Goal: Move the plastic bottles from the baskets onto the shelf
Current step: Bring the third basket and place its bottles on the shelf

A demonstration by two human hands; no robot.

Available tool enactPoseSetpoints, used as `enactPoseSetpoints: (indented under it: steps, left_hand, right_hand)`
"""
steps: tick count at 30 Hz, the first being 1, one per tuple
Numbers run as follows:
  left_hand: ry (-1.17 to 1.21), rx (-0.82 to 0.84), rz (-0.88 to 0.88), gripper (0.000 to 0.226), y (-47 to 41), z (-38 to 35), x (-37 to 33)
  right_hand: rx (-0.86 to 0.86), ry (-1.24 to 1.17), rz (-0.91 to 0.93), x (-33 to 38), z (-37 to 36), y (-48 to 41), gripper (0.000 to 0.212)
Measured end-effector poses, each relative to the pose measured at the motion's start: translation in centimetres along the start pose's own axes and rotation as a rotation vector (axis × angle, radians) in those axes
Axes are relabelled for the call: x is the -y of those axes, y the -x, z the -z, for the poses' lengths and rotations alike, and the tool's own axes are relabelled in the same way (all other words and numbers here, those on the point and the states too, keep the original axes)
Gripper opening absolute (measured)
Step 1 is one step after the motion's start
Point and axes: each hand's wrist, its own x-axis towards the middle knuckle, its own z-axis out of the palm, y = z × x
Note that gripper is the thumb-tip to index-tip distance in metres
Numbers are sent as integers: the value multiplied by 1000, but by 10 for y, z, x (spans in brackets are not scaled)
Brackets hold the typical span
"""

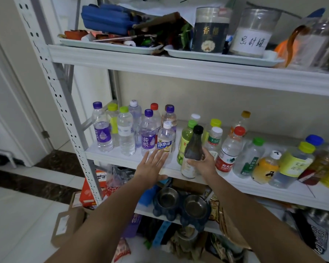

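Dark bottle (193,146) base hidden by right hand (204,165).

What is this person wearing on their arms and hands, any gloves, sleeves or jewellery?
Nothing that shows. The left hand and the right hand are bare: no gloves, rings or watch in view. Both forearms are uncovered down to the picture's bottom edge, with no sleeve visible.

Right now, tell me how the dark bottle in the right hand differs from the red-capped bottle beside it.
The dark bottle is near-black with a black cap; the red-capped bottle is clear with a red-and-white label. The right hand grips the dark bottle; the red-capped bottle stands free on the shelf. Both are upright and capped.
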Motion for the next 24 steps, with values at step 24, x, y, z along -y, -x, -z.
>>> enactPoseSetpoints:
  steps: [24]
  left_hand:
    - [22, 28, 21, 81, 13, -12, 5]
  right_hand:
    - [-159, 322, -39, -33, -23, 4, 64]
